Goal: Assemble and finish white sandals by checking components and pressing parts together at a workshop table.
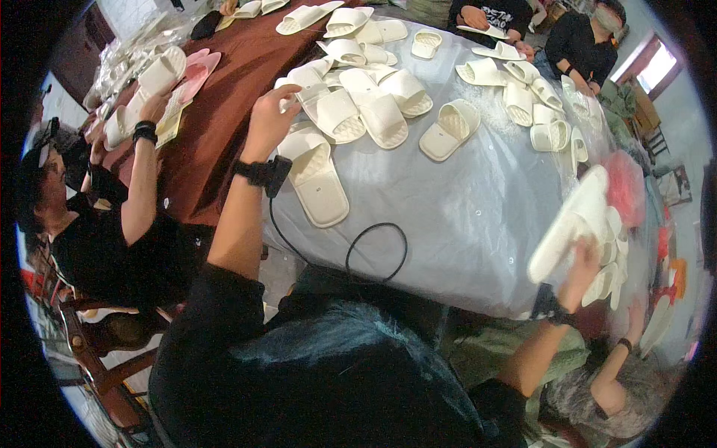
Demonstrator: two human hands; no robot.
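My right hand (582, 267) grips a cream-white slipper (569, 222), raised at the table's right side and tilted on edge with its sole side on. At the left of the table, my left hand (270, 119) curls its fingers and thumb in against a pile of cream slippers. Whatever lies between those fingertips is too small to make out. Just below that hand, a cream slipper (321, 190) rests with its open heel toward me. Several more slippers overlap beside the hand, among them one slipper (385, 112) in the middle. A single slipper (449, 131) lies apart, right of the pile.
Grey plastic sheeting (441, 209) covers my table. A black cable (377, 224) loops from my left wrist. More slippers (519, 101) lie at the far right. At left, a co-worker (112, 216) handles slippers over a brown cloth (209, 142); other people sit across and at right.
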